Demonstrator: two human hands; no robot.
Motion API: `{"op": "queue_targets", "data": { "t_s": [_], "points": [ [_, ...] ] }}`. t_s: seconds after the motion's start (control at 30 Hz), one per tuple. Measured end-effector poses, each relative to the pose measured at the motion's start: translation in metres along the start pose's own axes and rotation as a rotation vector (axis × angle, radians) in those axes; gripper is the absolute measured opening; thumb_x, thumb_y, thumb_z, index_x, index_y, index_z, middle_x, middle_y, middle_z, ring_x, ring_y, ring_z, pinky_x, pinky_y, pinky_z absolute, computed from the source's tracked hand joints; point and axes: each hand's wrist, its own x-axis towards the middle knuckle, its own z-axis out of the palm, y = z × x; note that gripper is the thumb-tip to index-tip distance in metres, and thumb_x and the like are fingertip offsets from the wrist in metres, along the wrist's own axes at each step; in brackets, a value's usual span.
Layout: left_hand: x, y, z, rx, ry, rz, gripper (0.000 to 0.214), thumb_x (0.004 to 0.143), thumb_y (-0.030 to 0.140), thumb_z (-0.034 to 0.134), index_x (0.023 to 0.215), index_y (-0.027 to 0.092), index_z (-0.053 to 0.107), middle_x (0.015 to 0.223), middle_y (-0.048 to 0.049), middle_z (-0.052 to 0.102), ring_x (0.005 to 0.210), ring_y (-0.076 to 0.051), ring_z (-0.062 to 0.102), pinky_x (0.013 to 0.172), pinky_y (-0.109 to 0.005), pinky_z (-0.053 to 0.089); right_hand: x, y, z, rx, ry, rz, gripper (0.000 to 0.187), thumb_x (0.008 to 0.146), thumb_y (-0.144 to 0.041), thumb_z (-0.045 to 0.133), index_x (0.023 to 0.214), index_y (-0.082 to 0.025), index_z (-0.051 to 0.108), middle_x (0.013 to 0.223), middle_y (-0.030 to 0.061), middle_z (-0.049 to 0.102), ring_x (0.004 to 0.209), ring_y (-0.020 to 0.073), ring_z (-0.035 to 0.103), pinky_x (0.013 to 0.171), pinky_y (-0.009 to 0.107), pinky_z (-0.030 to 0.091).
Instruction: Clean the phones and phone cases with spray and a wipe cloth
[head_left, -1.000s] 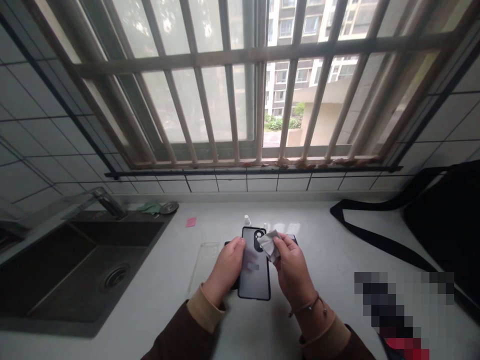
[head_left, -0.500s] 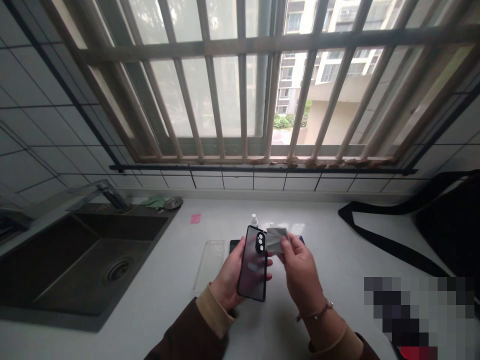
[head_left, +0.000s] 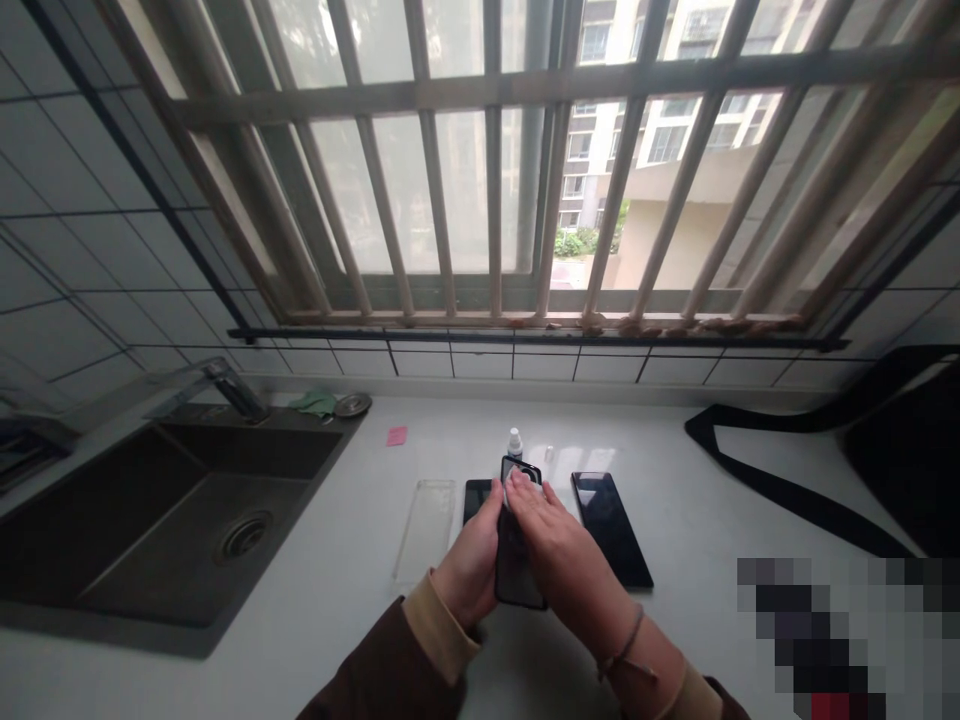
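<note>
Hands meet over a white kitchen countertop (head_left: 337,600) below a barred window (head_left: 495,200). Left hand (head_left: 469,565) grips a dark matte-backed phone (head_left: 517,585) by its left edge, with the thumb along the side and the fingers curled round behind. The phone's back faces up and its camera end points away toward the window. Cannot tell if its near end rests on the counter.

Right hand (head_left: 555,545) lies over the phone's back, fingers straight and close together. The tips pin a small white wipe (head_left: 508,492) onto the camera block; only a sliver of wipe shows.

- A small white dropper bottle (head_left: 514,443) stands just beyond the phone's far end.
- A glossy black phone (head_left: 611,525) lies flat just right of the right hand.
- A second dark flat slab (head_left: 475,492) is partly hidden behind the left hand.
- A clear plastic phone case (head_left: 425,525) lies flat to its left.
- A pink square note (head_left: 396,436) sits further back.
- A dark sunken sink (head_left: 225,455) is at far left with a grey faucet (head_left: 236,392).
- A green cloth (head_left: 316,402) and a round metal drain plug (head_left: 352,404) sit at the sink's back corner.
- A black bag with a long strap (head_left: 795,490) lies at right.
</note>
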Motion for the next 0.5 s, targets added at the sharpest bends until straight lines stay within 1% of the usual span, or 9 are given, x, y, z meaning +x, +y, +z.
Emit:
{"op": "queue_targets", "data": {
  "t_s": [0.1, 0.17, 0.23, 0.3, 0.37, 0.4, 0.47, 0.5],
  "points": [
    [-0.001, 0.007, 0.001, -0.017, 0.055, -0.033, 0.059, 0.107, 0.054, 0.048, 0.138, 0.006, 0.064, 0.131, -0.0199, 0.073, 0.127, -0.024, 0.068, 0.117, -0.033, 0.046, 0.003, -0.008, -0.01, 0.06, -0.061, -0.044, 0.074, 0.088, 0.007, 0.037, 0.158, -0.013, 0.048, 0.159, 0.0165, 0.051, 0.151, 0.0263, 0.046, 0.125, 0.056, 0.04],
    [-0.002, 0.012, 0.0, 0.016, 0.068, -0.084, 0.069, 0.105, 0.06, 0.047, 0.134, 0.0, 0.065, 0.119, -0.0231, 0.076, 0.116, -0.027, 0.073, 0.111, -0.036, 0.051, 0.005, -0.014, -0.02, 0.145, -0.104, -0.063, 0.069, 0.09, 0.004, 0.038, 0.155, -0.014, 0.052, 0.157, 0.015, 0.055, 0.15, 0.0262, 0.048, 0.125, 0.055, 0.039],
    [-0.003, 0.018, -0.001, 0.075, 0.091, -0.107, 0.077, 0.103, 0.066, 0.045, 0.131, -0.003, 0.066, 0.105, -0.0228, 0.078, 0.099, -0.027, 0.077, 0.1, -0.037, 0.057, 0.005, -0.02, -0.031, 0.281, -0.135, -0.047, 0.061, 0.094, 0.0, 0.04, 0.15, -0.016, 0.059, 0.154, 0.013, 0.059, 0.146, 0.0254, 0.054, 0.124, 0.05, 0.043],
    [-0.003, 0.022, -0.002, 0.128, 0.121, -0.077, 0.077, 0.103, 0.067, 0.044, 0.128, -0.002, 0.068, 0.099, -0.0208, 0.078, 0.087, -0.026, 0.076, 0.089, -0.036, 0.06, 0.005, -0.023, -0.04, 0.46, -0.145, 0.03, 0.052, 0.098, -0.007, 0.045, 0.144, -0.021, 0.065, 0.146, 0.0099, 0.067, 0.136, 0.0246, 0.064, 0.117, 0.044, 0.051],
    [-0.003, 0.024, -0.003, 0.136, 0.117, -0.051, 0.073, 0.104, 0.065, 0.042, 0.127, 0.0, 0.069, 0.102, -0.0198, 0.078, 0.088, -0.025, 0.076, 0.087, -0.035, 0.06, 0.004, -0.023, -0.046, 0.659, -0.111, 0.195, 0.042, 0.101, -0.016, 0.049, 0.134, -0.025, 0.072, 0.133, 0.0078, 0.075, 0.122, 0.0253, 0.073, 0.106, 0.042, 0.059],
    [-0.003, 0.024, -0.002, 0.131, 0.103, -0.047, 0.07, 0.105, 0.063, 0.043, 0.127, 0.002, 0.069, 0.103, -0.0189, 0.078, 0.088, -0.025, 0.076, 0.087, -0.035, 0.06, 0.004, -0.02, -0.046, 0.775, -0.061, 0.312, 0.037, 0.102, -0.022, 0.05, 0.13, -0.025, 0.075, 0.127, 0.0082, 0.078, 0.114, 0.0262, 0.076, 0.098, 0.042, 0.063],
    [-0.004, 0.023, -0.001, 0.142, 0.066, -0.057, 0.062, 0.105, 0.059, 0.045, 0.129, 0.007, 0.069, 0.103, -0.0158, 0.079, 0.084, -0.024, 0.075, 0.084, -0.037, 0.061, 0.006, -0.012, -0.044, 1.012, 0.112, 0.612, 0.035, 0.103, -0.036, 0.054, 0.126, -0.021, 0.075, 0.118, 0.0112, 0.08, 0.099, 0.0274, 0.079, 0.082, 0.041, 0.067],
    [-0.005, 0.022, 0.001, 0.164, 0.049, -0.064, 0.058, 0.105, 0.058, 0.046, 0.131, 0.01, 0.068, 0.103, -0.0146, 0.079, 0.081, -0.024, 0.075, 0.08, -0.038, 0.061, 0.007, -0.006, -0.042, 1.116, 0.226, 0.766, 0.039, 0.101, -0.041, 0.057, 0.128, -0.018, 0.072, 0.115, 0.0129, 0.08, 0.094, 0.0277, 0.08, 0.077, 0.041, 0.068]
  ]
}}
